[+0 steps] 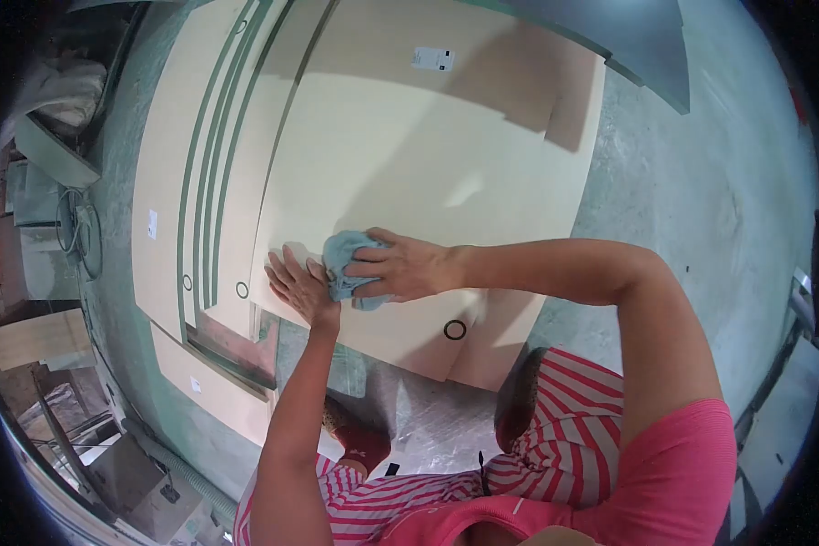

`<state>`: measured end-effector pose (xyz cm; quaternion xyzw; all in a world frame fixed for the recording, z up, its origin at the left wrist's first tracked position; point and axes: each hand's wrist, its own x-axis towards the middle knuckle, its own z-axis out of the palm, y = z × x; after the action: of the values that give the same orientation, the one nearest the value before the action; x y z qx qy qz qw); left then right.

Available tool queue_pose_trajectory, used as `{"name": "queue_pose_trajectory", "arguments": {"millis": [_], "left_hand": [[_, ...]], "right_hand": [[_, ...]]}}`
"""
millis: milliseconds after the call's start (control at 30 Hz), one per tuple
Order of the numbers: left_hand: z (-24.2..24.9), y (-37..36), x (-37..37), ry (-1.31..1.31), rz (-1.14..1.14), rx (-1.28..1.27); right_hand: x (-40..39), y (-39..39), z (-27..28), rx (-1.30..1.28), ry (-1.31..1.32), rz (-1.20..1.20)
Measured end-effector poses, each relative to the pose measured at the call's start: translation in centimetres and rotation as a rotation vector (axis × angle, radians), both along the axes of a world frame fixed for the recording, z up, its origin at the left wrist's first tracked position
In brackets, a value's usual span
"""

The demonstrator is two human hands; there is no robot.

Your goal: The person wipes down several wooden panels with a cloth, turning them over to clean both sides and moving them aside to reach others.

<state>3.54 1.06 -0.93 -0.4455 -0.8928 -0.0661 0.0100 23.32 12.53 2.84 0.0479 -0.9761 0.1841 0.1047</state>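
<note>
A large pale board (409, 164) lies flat in front of me, with a white label near its far end and a dark ring mark near its close end. My right hand (400, 266) presses a crumpled light-blue cloth (344, 255) onto the board, its fingers curled over the cloth. Just left of the cloth, my left hand (302, 288) rests on the board's near left part with its fingers spread and nothing in it. The two hands are close together, with the cloth between them.
More pale panels (168, 182) with dark green edges and ring marks lie to the left. A grey panel (610, 32) reaches in at the top right. A coiled cable (84, 232) and boards lie at the far left, on grey floor (692, 209).
</note>
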Motion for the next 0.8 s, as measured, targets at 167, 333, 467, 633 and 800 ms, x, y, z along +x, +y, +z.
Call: {"name": "queue_pose_trajectory", "arguments": {"millis": [167,333,467,633,800], "left_hand": [[0.1,-0.1,0.1,0.035,-0.062,0.084],[0.2,0.2,0.2,0.059,-0.047,0.087],[0.4,0.5,0.4,0.051,-0.077,0.096],[0.2,0.2,0.4,0.049,-0.106,0.085],[-0.1,0.0,-0.1,0.032,-0.113,0.087]], "right_hand": [[-0.5,16.4,-5.9,0.128,0.331,-0.667],[16.2,34.2,-4.5,0.082,0.242,-1.420],[12.2,29.0,-7.0,0.262,0.172,-1.490],[-8.1,13.1,-4.2,0.165,0.293,-0.660],[-14.9,16.4,-3.5,0.184,0.339,-0.642]]}}
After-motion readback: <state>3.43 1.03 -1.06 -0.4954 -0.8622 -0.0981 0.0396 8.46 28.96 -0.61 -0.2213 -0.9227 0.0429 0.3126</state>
